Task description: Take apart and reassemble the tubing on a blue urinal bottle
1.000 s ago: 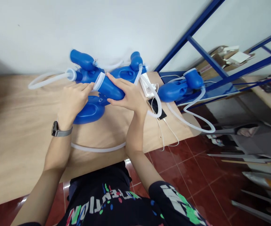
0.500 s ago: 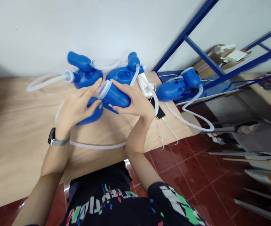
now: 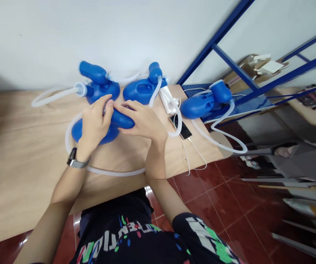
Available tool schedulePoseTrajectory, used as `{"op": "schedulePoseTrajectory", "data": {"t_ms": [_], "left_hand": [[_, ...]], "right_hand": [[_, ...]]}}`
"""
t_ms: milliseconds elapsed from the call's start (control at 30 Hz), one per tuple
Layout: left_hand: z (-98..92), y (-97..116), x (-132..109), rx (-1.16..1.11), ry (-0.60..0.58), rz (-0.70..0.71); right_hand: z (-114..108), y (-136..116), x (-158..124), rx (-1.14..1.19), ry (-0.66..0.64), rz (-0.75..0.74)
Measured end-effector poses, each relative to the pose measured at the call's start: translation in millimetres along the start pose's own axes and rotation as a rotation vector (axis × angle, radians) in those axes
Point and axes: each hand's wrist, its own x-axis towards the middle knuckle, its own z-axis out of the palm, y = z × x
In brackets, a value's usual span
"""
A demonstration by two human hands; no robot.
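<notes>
My right hand is wrapped around the blue funnel cup of a portable urinal, its fingers curled over the side and far edge. My left hand, watch on the wrist, grips the cup's other end; its thumb and fingers hide the rim. Beneath my hands the blue urinal bottle lies on its side on the wooden table, partly covered by my left hand. A translucent white hose curves around it and passes behind my right forearm.
Behind lie two more blue urinals with hoses, one at the left and one in the middle. Another urinal rests at the table's right end, by a blue metal frame. A power strip and a phone with cables lie right of my hands.
The funnel cup has moved left and down over the bottle and turned, so its white rim no longer shows. Both hands have closed in together around it.
</notes>
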Motion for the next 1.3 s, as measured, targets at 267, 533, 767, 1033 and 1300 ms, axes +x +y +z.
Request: {"op": "schedulePoseTrajectory", "data": {"t_ms": [267,533,767,1033,1300], "left_hand": [[-2.3,2,3,-0.068,-0.053,-0.070],[2.1,-20,17,-0.377,0.090,-0.333],[18.7,-30,10,-0.165,-0.196,-0.059],[3.8,-66,13,0.327,-0.410,-0.100],[-24.1,-45,9,0.251,-0.033,-0.003]], "right_hand": [[1,-9,-1,-0.036,0.010,0.023],[-13,6,-14,0.066,0.070,-0.085],[-32,31,-43,0.125,0.156,0.123],[-33,62,-53,0.181,0.192,0.208],[-7,71,-29,0.293,0.174,0.200]]}}
